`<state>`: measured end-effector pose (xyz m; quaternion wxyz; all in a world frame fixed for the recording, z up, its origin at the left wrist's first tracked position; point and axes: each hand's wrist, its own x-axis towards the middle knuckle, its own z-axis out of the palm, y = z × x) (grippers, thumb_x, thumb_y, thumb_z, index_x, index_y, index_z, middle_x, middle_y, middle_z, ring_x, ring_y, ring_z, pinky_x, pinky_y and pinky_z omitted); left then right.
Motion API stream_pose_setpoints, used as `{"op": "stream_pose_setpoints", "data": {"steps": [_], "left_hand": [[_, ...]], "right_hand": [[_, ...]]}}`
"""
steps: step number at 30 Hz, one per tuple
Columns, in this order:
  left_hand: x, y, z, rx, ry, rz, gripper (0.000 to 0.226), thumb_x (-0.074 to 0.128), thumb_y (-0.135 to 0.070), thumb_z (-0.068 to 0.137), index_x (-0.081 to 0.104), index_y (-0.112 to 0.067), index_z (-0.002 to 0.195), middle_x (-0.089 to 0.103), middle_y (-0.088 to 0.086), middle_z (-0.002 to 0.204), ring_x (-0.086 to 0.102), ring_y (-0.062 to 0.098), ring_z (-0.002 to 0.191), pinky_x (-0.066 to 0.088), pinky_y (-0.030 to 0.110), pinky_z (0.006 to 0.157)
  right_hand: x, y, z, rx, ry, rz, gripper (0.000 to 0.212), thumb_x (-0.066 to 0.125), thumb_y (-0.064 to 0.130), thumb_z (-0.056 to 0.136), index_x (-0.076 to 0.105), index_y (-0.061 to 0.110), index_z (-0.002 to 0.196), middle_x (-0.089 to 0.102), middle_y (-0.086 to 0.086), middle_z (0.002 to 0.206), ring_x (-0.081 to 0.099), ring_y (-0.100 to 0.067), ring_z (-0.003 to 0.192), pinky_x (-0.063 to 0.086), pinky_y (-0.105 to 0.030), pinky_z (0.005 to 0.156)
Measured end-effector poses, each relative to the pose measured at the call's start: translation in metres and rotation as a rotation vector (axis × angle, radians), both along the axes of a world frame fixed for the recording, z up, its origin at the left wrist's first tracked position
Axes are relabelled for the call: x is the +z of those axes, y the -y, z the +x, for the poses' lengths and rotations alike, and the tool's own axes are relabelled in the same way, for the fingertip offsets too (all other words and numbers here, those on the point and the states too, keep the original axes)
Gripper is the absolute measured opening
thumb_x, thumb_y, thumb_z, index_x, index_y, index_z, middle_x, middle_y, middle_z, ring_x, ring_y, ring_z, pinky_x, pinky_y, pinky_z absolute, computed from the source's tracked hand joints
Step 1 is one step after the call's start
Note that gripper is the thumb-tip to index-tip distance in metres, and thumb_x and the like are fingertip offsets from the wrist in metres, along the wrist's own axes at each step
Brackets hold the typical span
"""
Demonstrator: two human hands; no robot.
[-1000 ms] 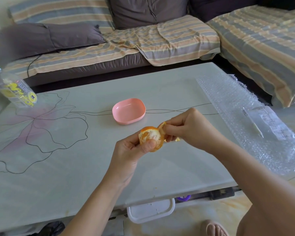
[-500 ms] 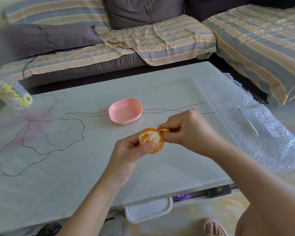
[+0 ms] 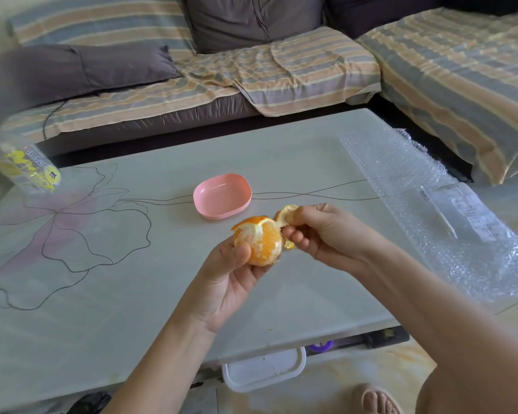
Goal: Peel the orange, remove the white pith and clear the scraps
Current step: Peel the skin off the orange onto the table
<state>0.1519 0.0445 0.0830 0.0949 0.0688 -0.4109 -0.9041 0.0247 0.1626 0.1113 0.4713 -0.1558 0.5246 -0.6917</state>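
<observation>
Head view: left fingers (image 3: 242,248) around orange (image 3: 265,245); right fingers (image 3: 300,218) tight on peel (image 3: 284,213); pink dish (image 3: 222,215) beyond; bubble wrap (image 3: 401,180) rightward

1. A pale table (image 3: 126,309) with a line-drawn flower fills the foreground.
2. Behind it, a corner sofa (image 3: 311,70) under striped covers carries dark grey cushions (image 3: 81,70).
3. The floor (image 3: 356,375) is glossy, marbled cream and yellow.
4. Soft, even daylight.

Item one: small round orange (image 3: 262,243), mostly stripped, its flesh streaked with white pith, gripped in my left hand (image 3: 231,282). Item two: curled strip of orange peel (image 3: 285,214), meeting the fruit at its upper right, pinched in my right hand (image 3: 326,234).
</observation>
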Motion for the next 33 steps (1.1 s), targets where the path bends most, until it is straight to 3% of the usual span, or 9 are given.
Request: {"op": "stream_pose_setpoints", "data": {"steps": [3, 8, 11, 15, 18, 22, 26, 30, 33], "left_hand": [[0.002, 0.003, 0.003, 0.049, 0.002, 0.060, 0.066, 0.098, -0.032, 0.025, 0.078, -0.008, 0.084, 0.074, 0.010, 0.089, 0.073, 0.023, 0.082, 0.058, 0.026, 0.067], [0.000, 0.012, 0.006, 0.089, 0.078, -0.059, 0.066, 0.097, -0.039, 0.024, 0.078, -0.008, 0.080, 0.074, 0.005, 0.086, 0.072, 0.017, 0.081, 0.057, 0.023, 0.068], [-0.003, 0.013, 0.004, 0.130, 0.151, -0.128, 0.069, 0.097, -0.039, 0.021, 0.077, -0.007, 0.078, 0.074, 0.002, 0.085, 0.071, 0.011, 0.080, 0.055, 0.019, 0.068], [-0.005, 0.014, 0.002, 0.208, 0.185, -0.201, 0.087, 0.097, -0.038, 0.021, 0.068, -0.007, 0.096, 0.075, 0.001, 0.092, 0.071, 0.010, 0.085, 0.054, 0.016, 0.072], [-0.007, 0.014, 0.002, 0.215, 0.211, -0.256, 0.087, 0.097, -0.037, 0.023, 0.066, -0.008, 0.099, 0.074, 0.001, 0.092, 0.070, 0.009, 0.084, 0.054, 0.017, 0.072], [-0.011, 0.014, 0.005, 0.164, 0.297, -0.320, 0.064, 0.093, -0.020, 0.039, 0.069, -0.011, 0.098, 0.072, 0.007, 0.095, 0.070, 0.015, 0.085, 0.056, 0.025, 0.071], [-0.010, 0.014, 0.005, 0.134, 0.327, -0.502, 0.057, 0.085, -0.022, 0.052, 0.070, -0.011, 0.106, 0.072, 0.010, 0.106, 0.067, 0.024, 0.102, 0.053, 0.036, 0.093], [-0.003, 0.013, 0.009, 0.073, 0.278, -0.560, 0.040, 0.083, -0.017, 0.063, 0.074, -0.012, 0.101, 0.073, 0.010, 0.103, 0.068, 0.023, 0.101, 0.053, 0.027, 0.090], [-0.002, 0.014, 0.009, 0.102, 0.282, -0.639, 0.049, 0.083, -0.009, 0.064, 0.070, -0.013, 0.110, 0.074, 0.004, 0.105, 0.068, 0.016, 0.102, 0.052, 0.020, 0.083]], "right_hand": [[-0.002, 0.002, -0.016, -0.137, 0.142, -0.003, 0.024, 0.049, 0.003, 0.091, 0.063, 0.004, 0.071, 0.054, -0.002, 0.059, 0.045, -0.002, 0.043, 0.039, -0.010, 0.040], [-0.010, -0.021, -0.060, -0.227, -0.841, 0.587, 0.023, 0.065, 0.027, 0.084, 0.073, 0.012, 0.068, 0.059, 0.006, 0.049, 0.044, -0.009, 0.044, 0.037, -0.016, 0.046], [-0.024, -0.020, -0.063, -0.101, -1.019, 0.795, 0.024, 0.062, 0.024, 0.084, 0.072, 0.010, 0.068, 0.058, 0.007, 0.047, 0.047, -0.004, 0.042, 0.037, -0.015, 0.044], [-0.033, -0.017, -0.062, -0.068, -1.008, 0.870, 0.020, 0.056, 0.011, 0.085, 0.074, 0.018, 0.089, 0.069, 0.002, 0.063, 0.060, -0.008, 0.058, 0.043, -0.015, 0.047], [-0.030, -0.020, -0.059, -0.050, -1.005, 0.858, 0.034, 0.056, 0.009, 0.086, 0.065, 0.021, 0.115, 0.070, 0.003, 0.075, 0.065, -0.008, 0.066, 0.046, -0.016, 0.053], [-0.017, -0.019, -0.039, 0.021, -1.020, 0.552, 0.027, 0.073, 0.040, 0.078, 0.068, 0.034, 0.104, 0.070, 0.015, 0.086, 0.065, 0.001, 0.067, 0.045, -0.009, 0.055], [-0.014, -0.015, -0.016, 0.199, -1.078, 0.237, 0.049, 0.071, 0.047, 0.068, 0.066, 0.032, 0.114, 0.066, 0.018, 0.098, 0.063, -0.003, 0.092, 0.050, -0.019, 0.080], [-0.015, -0.014, -0.011, 0.215, -1.154, 0.155, 0.039, 0.075, 0.035, 0.074, 0.069, 0.025, 0.112, 0.067, 0.013, 0.089, 0.061, -0.003, 0.084, 0.043, -0.008, 0.072], [-0.015, -0.013, -0.010, 0.188, -1.253, 0.118, 0.035, 0.075, 0.033, 0.077, 0.070, 0.025, 0.110, 0.067, 0.009, 0.085, 0.060, -0.006, 0.080, 0.041, -0.008, 0.068]]}}
